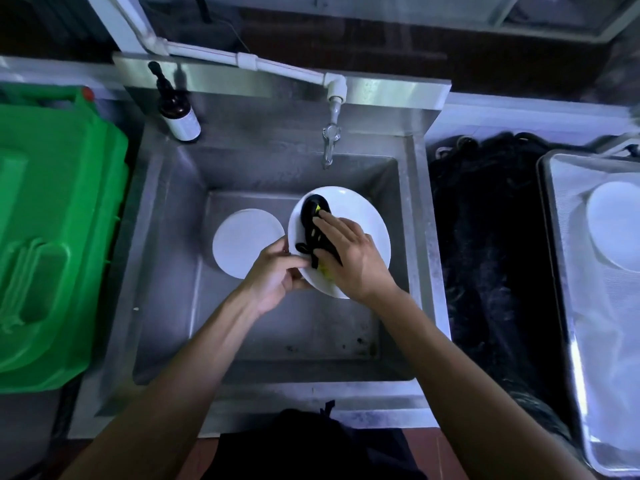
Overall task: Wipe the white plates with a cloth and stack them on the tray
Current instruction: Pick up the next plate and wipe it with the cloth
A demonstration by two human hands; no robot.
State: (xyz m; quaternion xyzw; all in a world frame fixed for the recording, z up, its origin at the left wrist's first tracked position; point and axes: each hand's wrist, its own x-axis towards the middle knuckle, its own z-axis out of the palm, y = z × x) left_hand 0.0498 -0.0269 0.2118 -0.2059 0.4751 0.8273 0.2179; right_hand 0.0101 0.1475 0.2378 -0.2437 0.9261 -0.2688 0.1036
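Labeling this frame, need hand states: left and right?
Left hand: grips the white plate by its rim.
Right hand: fingers straight, pressing the black cloth onto the plate.

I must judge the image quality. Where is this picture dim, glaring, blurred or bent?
Head view: dim overall; the dark mat loses detail; the plate on the tray is washed out; edges bow from the wide lens; the right hand and cloth look slightly soft.
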